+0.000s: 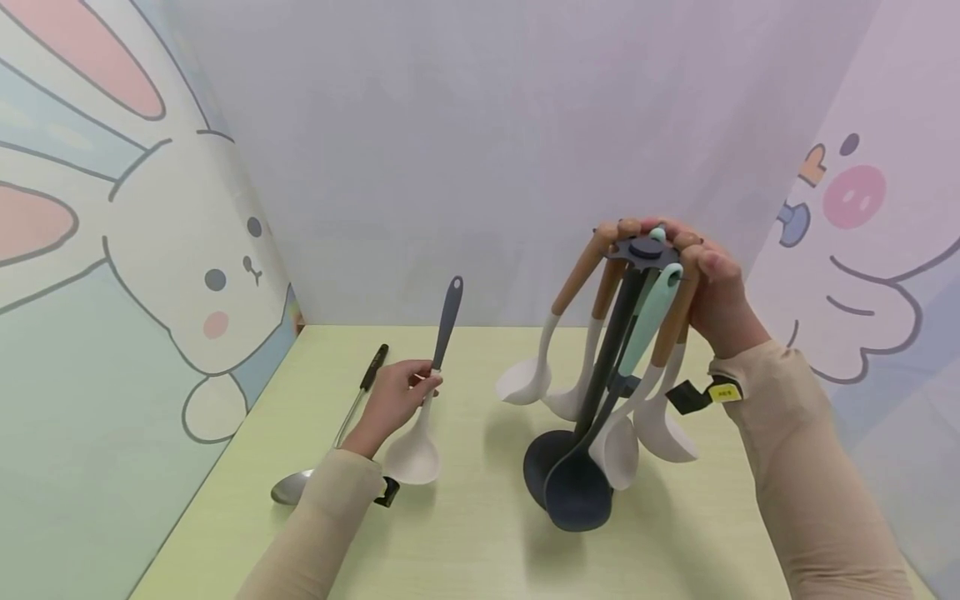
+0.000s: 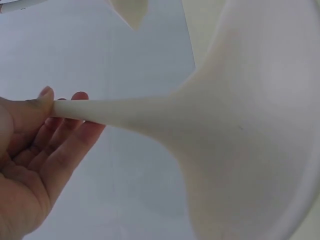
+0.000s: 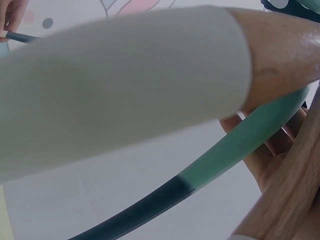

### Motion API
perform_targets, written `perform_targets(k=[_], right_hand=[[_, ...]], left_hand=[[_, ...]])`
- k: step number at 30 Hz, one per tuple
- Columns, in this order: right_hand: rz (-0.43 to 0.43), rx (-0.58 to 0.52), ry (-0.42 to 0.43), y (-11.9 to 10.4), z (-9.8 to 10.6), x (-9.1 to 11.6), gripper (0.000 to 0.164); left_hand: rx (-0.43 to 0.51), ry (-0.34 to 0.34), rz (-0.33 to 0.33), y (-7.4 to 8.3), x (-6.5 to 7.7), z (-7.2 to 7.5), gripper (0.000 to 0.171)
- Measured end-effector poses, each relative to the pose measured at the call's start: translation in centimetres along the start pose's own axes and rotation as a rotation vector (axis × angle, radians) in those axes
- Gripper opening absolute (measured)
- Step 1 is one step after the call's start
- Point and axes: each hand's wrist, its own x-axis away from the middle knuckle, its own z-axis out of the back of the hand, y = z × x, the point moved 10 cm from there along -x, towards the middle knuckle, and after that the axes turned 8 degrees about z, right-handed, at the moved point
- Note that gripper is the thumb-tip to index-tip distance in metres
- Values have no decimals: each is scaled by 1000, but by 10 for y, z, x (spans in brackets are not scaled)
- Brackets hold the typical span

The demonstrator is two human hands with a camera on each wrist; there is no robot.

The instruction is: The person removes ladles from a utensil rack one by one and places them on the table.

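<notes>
In the head view, my left hand [image 1: 396,398] pinches a white ladle [image 1: 415,457] with a grey handle by its neck. The ladle is upright, handle up, bowl down above the table; its bowl fills much of the left wrist view. At the right, my right hand [image 1: 720,304] grips the top of a dark utensil rack [image 1: 643,248], thumb in front, other fingers partly hidden behind. Hanging round the rack are several white ladles [image 1: 527,380] with wooden handles, and dark ladles [image 1: 577,492], at least one with a mint-green handle [image 1: 651,321].
A metal ladle [image 1: 291,487] with a black handle lies on the pale table [image 1: 465,542] at the left, partly hidden by my left sleeve. Cartoon-printed walls [image 1: 210,317] stand at both sides, a plain pale wall [image 1: 480,150] behind.
</notes>
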Motion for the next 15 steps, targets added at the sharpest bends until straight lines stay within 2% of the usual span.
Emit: perform_targets(k=[6,9,12,15], right_hand=[[8,-10,8,0,2,1,38],[33,-19,-31,-1,0,-1,39],[56,-61,-95,-2,-6,-3,39],[65,-77,-113,-2,-9,-4,39]], left_hand=[[-52,9,24,-7,-1,3,10],[-76,15,35,-10,-2,4,11],[-72,9,74,-16,-2,4,14],[-63,-2,114,-22,-2,3,18]])
